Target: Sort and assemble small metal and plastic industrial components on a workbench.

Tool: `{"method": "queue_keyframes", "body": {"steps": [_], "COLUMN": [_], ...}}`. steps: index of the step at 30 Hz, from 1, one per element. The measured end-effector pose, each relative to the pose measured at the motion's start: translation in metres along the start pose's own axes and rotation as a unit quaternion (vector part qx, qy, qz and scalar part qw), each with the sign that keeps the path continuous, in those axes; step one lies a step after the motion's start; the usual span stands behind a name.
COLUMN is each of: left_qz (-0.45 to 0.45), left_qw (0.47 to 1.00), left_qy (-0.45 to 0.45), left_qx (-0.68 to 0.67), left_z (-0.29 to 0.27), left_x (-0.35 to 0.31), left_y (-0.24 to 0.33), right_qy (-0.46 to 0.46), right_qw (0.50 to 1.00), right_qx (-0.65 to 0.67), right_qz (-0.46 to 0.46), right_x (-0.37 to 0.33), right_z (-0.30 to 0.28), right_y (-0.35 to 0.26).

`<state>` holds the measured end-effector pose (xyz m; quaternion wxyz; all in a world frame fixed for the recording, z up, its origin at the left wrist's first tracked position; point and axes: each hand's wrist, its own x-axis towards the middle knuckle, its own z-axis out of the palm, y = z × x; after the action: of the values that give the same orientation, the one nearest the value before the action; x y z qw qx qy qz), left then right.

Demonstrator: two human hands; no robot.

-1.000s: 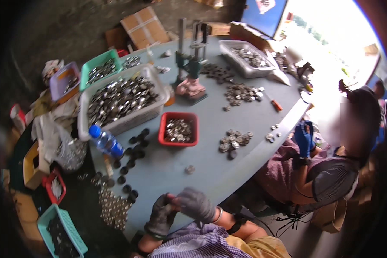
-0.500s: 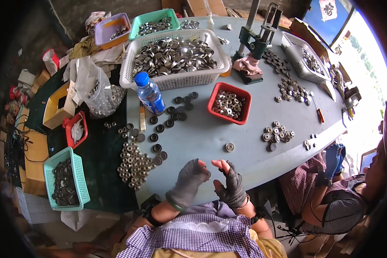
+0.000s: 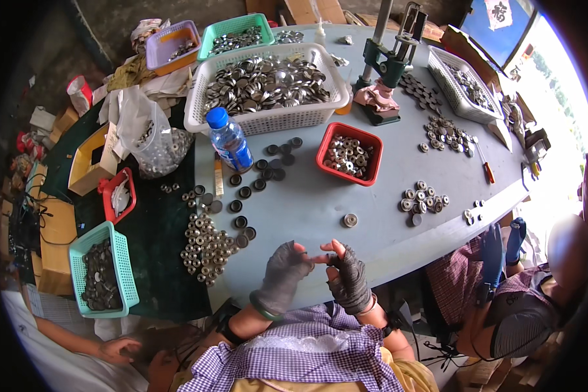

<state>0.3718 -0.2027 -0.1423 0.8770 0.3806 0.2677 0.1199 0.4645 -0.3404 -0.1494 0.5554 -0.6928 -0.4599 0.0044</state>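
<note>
Both my hands are raised at the near table edge in dark fingerless gloves with bare fingertips. My left hand [image 3: 286, 276] stretches a finger across to the fingers of my right hand [image 3: 350, 277], and they touch or overlap. The right hand's fingers are partly bent and apart, its thumb up. I see nothing held in either hand. Just beyond them lies a single round metal part [image 3: 350, 220]. Farther off stands a red plastic bin [image 3: 322, 171] of small metal rings. Left of my hands is a cluster of small round metal parts [image 3: 206, 247].
A white basket [image 3: 268, 124] of metal caps stands behind a water bottle [image 3: 230, 145]. A green hand press [image 3: 387, 68] is at the back. At right are metal piles [image 3: 424, 199], a screwdriver [image 3: 488, 171] and a blue-gloved person [image 3: 493, 264]. Another person's arm [image 3: 78, 340] shows at lower left.
My hands have come together, the left finger now reaching the right hand. The right-hand person's blue gloves have shifted and spread. Another person's arm has entered at lower left.
</note>
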Motion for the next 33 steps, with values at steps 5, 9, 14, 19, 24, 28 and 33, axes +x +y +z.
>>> {"method": "queue_keyframes", "body": {"steps": [5, 9, 14, 19, 24, 28, 33], "left_qz": [0.003, 0.006, -0.007, -0.004, 0.004, 0.033, -0.007], "left_qw": [0.999, 0.999, 0.997, 0.998, 0.998, 0.998, 0.998], "left_qy": [0.046, 0.027, 0.067, 0.063, 0.008, -0.004, 0.059], "left_qx": [0.026, 0.024, 0.030, 0.021, 0.069, 0.057, -0.016], "left_z": [-0.006, 0.000, -0.004, 0.006, -0.003, -0.017, -0.017], "left_x": [-0.003, -0.010, -0.007, 0.004, 0.016, 0.015, 0.018], "left_y": [-0.003, 0.001, -0.007, -0.008, -0.019, -0.031, -0.027], "right_qy": [-0.006, 0.048, 0.029, 0.051, 0.026, -0.049, 0.012], "right_qw": [0.985, 0.998, 0.983, 0.969, 0.997, 0.997, 0.998], "right_qx": [0.116, 0.021, 0.148, 0.138, -0.013, 0.042, 0.040], "right_qz": [0.125, -0.034, 0.104, 0.197, 0.067, 0.037, 0.054], "right_x": [-0.010, 0.007, -0.010, -0.016, 0.006, 0.008, -0.004], "right_z": [0.000, 0.011, -0.009, -0.022, -0.019, -0.011, -0.011], "right_y": [0.007, -0.004, 0.006, 0.025, 0.007, 0.004, 0.016]}}
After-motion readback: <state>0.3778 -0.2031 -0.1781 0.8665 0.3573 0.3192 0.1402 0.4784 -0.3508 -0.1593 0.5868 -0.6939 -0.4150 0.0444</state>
